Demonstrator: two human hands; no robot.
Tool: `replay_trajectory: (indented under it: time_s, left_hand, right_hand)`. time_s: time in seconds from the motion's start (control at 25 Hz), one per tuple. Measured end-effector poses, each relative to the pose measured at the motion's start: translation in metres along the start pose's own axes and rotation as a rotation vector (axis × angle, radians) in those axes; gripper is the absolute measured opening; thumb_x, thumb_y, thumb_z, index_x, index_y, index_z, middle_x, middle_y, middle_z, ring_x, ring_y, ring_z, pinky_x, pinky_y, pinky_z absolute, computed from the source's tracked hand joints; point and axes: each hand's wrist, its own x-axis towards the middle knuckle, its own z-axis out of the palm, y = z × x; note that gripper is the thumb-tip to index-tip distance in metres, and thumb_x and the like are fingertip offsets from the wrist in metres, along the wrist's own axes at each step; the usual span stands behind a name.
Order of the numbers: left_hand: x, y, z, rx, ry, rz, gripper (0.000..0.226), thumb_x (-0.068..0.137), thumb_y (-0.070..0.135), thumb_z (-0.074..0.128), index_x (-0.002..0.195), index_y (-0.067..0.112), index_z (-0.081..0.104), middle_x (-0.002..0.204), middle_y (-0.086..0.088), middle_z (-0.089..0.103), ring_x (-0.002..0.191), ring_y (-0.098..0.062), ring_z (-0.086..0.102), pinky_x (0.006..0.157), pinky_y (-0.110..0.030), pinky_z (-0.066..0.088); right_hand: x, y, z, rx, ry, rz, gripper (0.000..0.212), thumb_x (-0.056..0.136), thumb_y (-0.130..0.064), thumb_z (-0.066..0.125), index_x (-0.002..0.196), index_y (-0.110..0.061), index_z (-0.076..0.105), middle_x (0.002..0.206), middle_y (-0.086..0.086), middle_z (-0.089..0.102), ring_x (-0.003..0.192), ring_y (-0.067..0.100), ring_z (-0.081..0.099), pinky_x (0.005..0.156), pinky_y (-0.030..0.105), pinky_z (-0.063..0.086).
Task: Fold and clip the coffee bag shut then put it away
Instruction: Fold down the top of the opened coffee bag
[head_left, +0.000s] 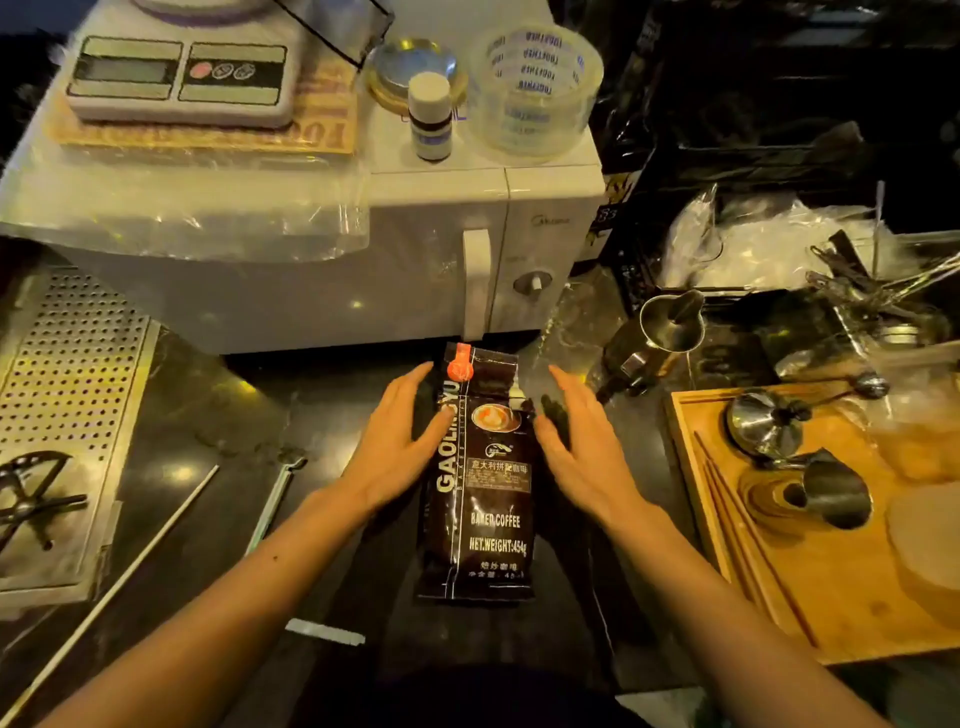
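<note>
We see the dark shiny coffee bag (480, 483) with white words lying flat on the dark counter (218, 415), just in front of the white microwave oven (363, 270). Our left hand (400, 441) touches its left edge, fingers spread, gripping nothing. Our right hand (576, 441) rests by its right edge, also loose. We think the folding is just starting. Next we must pinch the top and roll it down. We cannot spot a clip for sure.

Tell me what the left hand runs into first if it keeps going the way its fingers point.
Most likely the top of the coffee bag: the left hand points up and right at its orange-tagged corner. Depth is unclear.
</note>
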Motion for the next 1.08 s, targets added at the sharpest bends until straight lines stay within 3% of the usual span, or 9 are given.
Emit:
replay_trajectory:
  time_s: [0.12, 0.28, 0.44, 0.52, 0.6, 0.84, 0.96, 1.08]
  left_hand:
    - [0.011, -0.003, 0.009, -0.174, -0.008, -0.133, 0.064, 0.094, 0.035, 0.06, 0.149, 0.024, 0.029, 0.147, 0.0, 0.043, 0.123, -0.007, 0.051, 0.093, -0.017, 0.043]
    - [0.022, -0.006, 0.018, -0.385, 0.029, -0.292, 0.052, 0.093, 0.028, 0.062, 0.141, 0.028, 0.041, 0.122, 0.01, 0.057, 0.099, -0.001, 0.065, 0.07, -0.01, 0.05]
    - [0.032, -0.007, 0.022, -0.479, 0.029, -0.348, 0.016, 0.096, 0.02, 0.057, 0.108, 0.028, 0.065, 0.089, 0.001, 0.076, 0.081, -0.009, 0.073, 0.07, -0.024, 0.054]
    - [0.033, -0.007, 0.021, -0.537, 0.034, -0.353, 0.018, 0.096, 0.015, 0.056, 0.096, 0.029, 0.069, 0.083, 0.002, 0.077, 0.078, -0.012, 0.074, 0.065, -0.022, 0.054]
    - [0.029, -0.006, 0.02, -0.597, 0.041, -0.356, 0.022, 0.095, 0.011, 0.056, 0.094, 0.027, 0.071, 0.084, 0.001, 0.078, 0.078, -0.012, 0.074, 0.062, -0.019, 0.054]
    - [0.006, 0.006, 0.008, -0.748, 0.118, -0.336, 0.025, 0.094, 0.001, 0.056, 0.096, 0.018, 0.074, 0.085, -0.005, 0.078, 0.08, -0.017, 0.074, 0.065, -0.022, 0.056]
    - [-0.009, 0.017, 0.001, -0.763, 0.136, -0.257, 0.037, 0.093, -0.006, 0.052, 0.083, 0.022, 0.074, 0.077, 0.004, 0.076, 0.067, -0.005, 0.071, 0.057, -0.016, 0.052]
    - [-0.027, 0.026, -0.004, -0.784, 0.144, -0.203, 0.044, 0.091, -0.01, 0.054, 0.077, 0.026, 0.075, 0.078, 0.007, 0.075, 0.072, -0.005, 0.07, 0.061, -0.017, 0.053]
  right_hand:
    - [0.009, 0.008, 0.012, 0.185, -0.021, 0.118, 0.058, 0.098, -0.013, 0.053, 0.151, -0.017, 0.031, 0.148, 0.003, 0.043, 0.134, 0.012, 0.04, 0.11, 0.031, 0.035]
    - [0.018, 0.014, 0.028, 0.395, -0.026, 0.277, 0.051, 0.095, -0.003, 0.054, 0.143, -0.018, 0.044, 0.124, -0.002, 0.057, 0.106, 0.002, 0.06, 0.089, 0.016, 0.051]
    - [0.032, 0.019, 0.035, 0.507, 0.012, 0.353, 0.027, 0.094, -0.008, 0.062, 0.11, -0.029, 0.065, 0.103, -0.002, 0.069, 0.099, 0.016, 0.069, 0.082, 0.029, 0.057]
    - [0.035, 0.017, 0.036, 0.605, 0.049, 0.43, 0.027, 0.094, -0.007, 0.062, 0.095, -0.033, 0.069, 0.097, 0.005, 0.073, 0.094, 0.022, 0.07, 0.077, 0.034, 0.056]
    - [0.034, 0.014, 0.035, 0.682, 0.076, 0.472, 0.028, 0.093, -0.005, 0.063, 0.088, -0.032, 0.071, 0.089, 0.007, 0.075, 0.084, 0.02, 0.072, 0.068, 0.032, 0.054]
    - [0.018, -0.009, 0.022, 0.789, 0.118, 0.371, 0.025, 0.088, 0.003, 0.064, 0.087, -0.021, 0.071, 0.075, -0.004, 0.077, 0.067, 0.006, 0.072, 0.055, 0.015, 0.052]
    - [0.003, -0.023, 0.012, 0.806, 0.139, 0.316, 0.029, 0.09, 0.005, 0.062, 0.086, -0.022, 0.073, 0.08, 0.0, 0.078, 0.077, 0.015, 0.074, 0.064, 0.023, 0.058]
    - [-0.018, -0.034, 0.002, 0.842, 0.149, 0.251, 0.031, 0.091, 0.004, 0.061, 0.085, -0.023, 0.075, 0.084, 0.003, 0.078, 0.082, 0.021, 0.075, 0.07, 0.029, 0.06]
